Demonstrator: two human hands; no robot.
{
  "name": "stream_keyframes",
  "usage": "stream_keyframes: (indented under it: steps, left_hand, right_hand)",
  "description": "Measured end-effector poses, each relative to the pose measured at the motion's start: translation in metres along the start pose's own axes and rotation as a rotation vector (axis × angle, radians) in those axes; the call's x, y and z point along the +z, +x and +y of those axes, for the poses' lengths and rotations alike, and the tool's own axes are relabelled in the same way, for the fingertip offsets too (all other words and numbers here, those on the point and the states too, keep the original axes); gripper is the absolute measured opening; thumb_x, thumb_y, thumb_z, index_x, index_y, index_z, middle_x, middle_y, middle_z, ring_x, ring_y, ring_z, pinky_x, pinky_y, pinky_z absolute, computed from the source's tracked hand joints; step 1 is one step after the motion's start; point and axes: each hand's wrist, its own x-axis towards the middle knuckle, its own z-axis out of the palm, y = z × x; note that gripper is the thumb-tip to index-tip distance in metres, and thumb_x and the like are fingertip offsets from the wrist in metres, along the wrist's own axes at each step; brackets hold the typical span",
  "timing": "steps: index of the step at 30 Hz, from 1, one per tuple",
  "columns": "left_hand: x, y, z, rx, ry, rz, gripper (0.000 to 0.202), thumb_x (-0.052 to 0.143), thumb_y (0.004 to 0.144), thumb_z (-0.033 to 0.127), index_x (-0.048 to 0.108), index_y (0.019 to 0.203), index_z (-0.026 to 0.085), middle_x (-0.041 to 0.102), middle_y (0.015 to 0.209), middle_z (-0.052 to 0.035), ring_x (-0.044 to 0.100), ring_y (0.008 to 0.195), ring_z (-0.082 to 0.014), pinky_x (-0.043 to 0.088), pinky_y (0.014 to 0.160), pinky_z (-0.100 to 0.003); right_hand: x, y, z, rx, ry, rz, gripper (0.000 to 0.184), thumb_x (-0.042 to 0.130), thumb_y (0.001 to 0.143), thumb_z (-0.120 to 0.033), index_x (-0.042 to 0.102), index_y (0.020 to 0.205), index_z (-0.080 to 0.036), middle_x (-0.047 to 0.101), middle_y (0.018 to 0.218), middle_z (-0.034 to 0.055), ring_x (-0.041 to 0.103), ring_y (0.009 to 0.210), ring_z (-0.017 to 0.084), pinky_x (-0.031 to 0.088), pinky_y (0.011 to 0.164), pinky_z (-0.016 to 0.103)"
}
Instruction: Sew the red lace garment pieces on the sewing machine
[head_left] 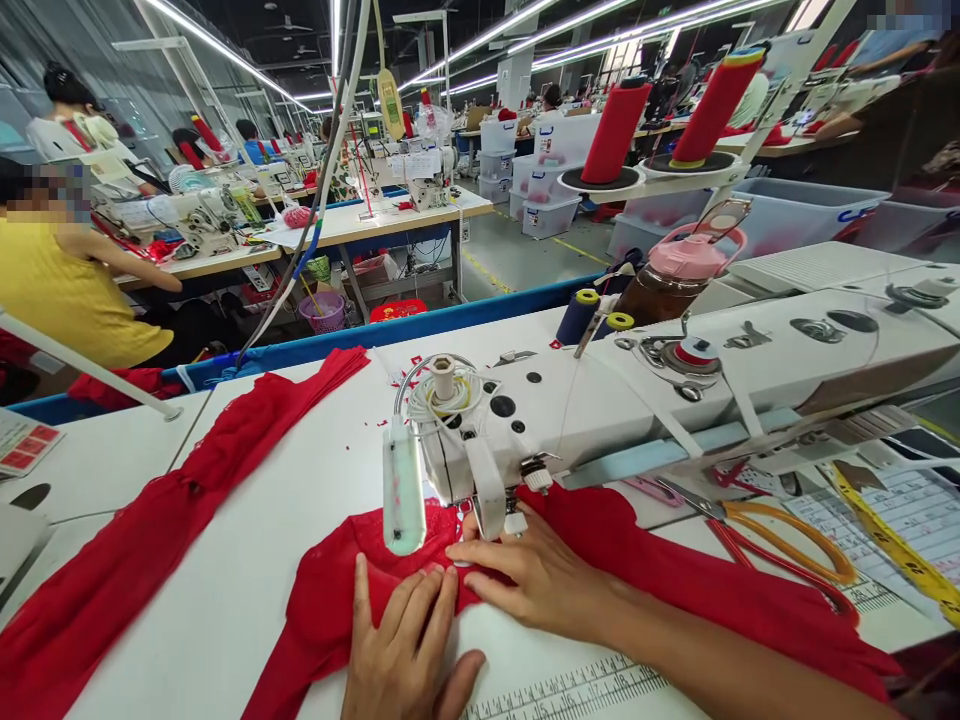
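Observation:
A red lace garment piece (352, 600) lies on the white sewing table under the head of a white sewing machine (600, 400). My left hand (405, 650) lies flat on the fabric, fingers stretched toward the needle. My right hand (525, 570) also rests on the cloth just in front of the presser foot (491, 520), fingers extended and pressing the red fabric down. A small lamp (403, 490) hangs over the needle area and hides part of the cloth.
A long strip of red fabric (187, 500) runs across the table at left. Orange-handled scissors (780, 545) and a yellow tape measure (892, 545) lie at right. Red thread cones (616, 130) stand behind the machine beside a pink-lidded bottle (675, 275). A person in yellow (67, 290) sits at left.

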Motion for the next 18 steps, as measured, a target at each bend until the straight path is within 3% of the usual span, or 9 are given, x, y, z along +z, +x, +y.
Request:
stream_keyframes:
  steps: [4,12,18]
  left_hand:
    - [0.005,0.0,0.004,-0.122,-0.078,0.097,0.04,0.067,0.089,0.042,0.069,0.121,0.019,0.077,0.109,-0.0061,0.071,0.097,-0.0228,0.006,0.124,-0.06]
    - [0.007,-0.001,0.008,-0.122,-0.076,0.091,0.035,0.068,0.087,0.035,0.07,0.118,0.018,0.077,0.111,-0.0061,0.069,0.101,-0.0243,0.007,0.123,-0.061]
    - [-0.003,0.004,0.005,-0.09,-0.04,0.029,0.036,0.063,0.092,0.039,0.068,0.121,0.018,0.076,0.11,-0.0041,0.068,0.101,-0.0227,0.001,0.124,-0.059]
  right_hand:
    - [0.001,-0.001,0.001,0.009,0.001,0.012,0.031,0.057,0.097,-0.03,0.066,0.126,-0.034,0.07,0.115,0.0033,0.062,0.098,0.022,0.038,0.098,0.041]
    - [0.002,0.003,0.001,0.037,0.009,0.003,0.031,0.062,0.093,-0.029,0.069,0.123,-0.034,0.07,0.114,0.0031,0.062,0.101,0.023,0.038,0.101,0.041]
    - [-0.025,0.003,-0.003,0.044,0.08,-0.163,0.049,0.067,0.089,-0.026,0.06,0.136,-0.035,0.067,0.118,0.004,0.061,0.106,0.023,0.04,0.104,0.041]
